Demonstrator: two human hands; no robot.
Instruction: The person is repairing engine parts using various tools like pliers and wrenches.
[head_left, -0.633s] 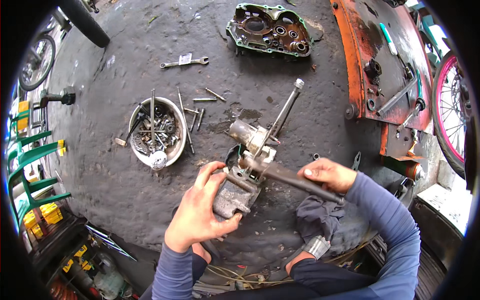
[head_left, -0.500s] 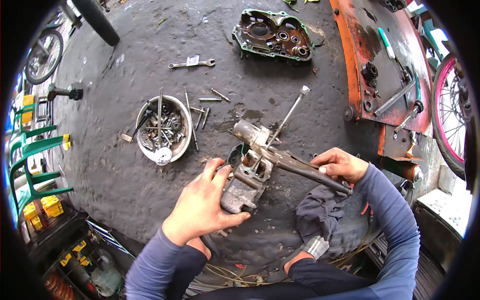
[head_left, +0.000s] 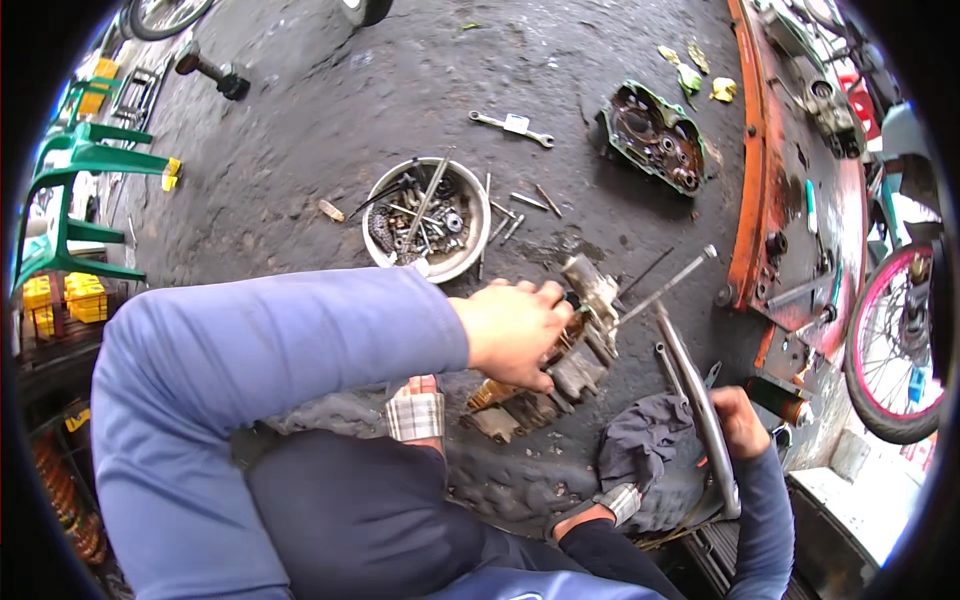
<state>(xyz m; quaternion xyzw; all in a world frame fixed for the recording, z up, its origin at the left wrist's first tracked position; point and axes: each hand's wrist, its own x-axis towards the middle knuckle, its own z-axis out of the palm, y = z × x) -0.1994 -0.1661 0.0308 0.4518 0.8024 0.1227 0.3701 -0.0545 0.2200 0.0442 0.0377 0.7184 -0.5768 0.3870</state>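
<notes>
Dark, oil-stained floor [head_left: 290, 160] spreads under the work, and an orange-edged surface [head_left: 760, 170] stands to the right. On the floor near the person's feet lies a greasy metal engine part [head_left: 580, 372], with a thin rod [head_left: 668, 288] slanting up and right from beside it. The left hand [head_left: 515, 335] lies against its left side, fingers apart and thumb low; whether it grips firmly I cannot tell. The right hand [head_left: 740, 422] is closed on a long metal tube [head_left: 695, 385], apart from the part and beside a crumpled dark cloth [head_left: 640, 440]. Farther off are a bowl of loose hardware [head_left: 453, 269], a spanner [head_left: 497, 121] and an open casing [head_left: 655, 140].

The step in hand looks like steadying the engine part while the tube is handled to one side. To my eye, the next move calls for a braced left hand and a controlled tube, clear of the rod.
</notes>
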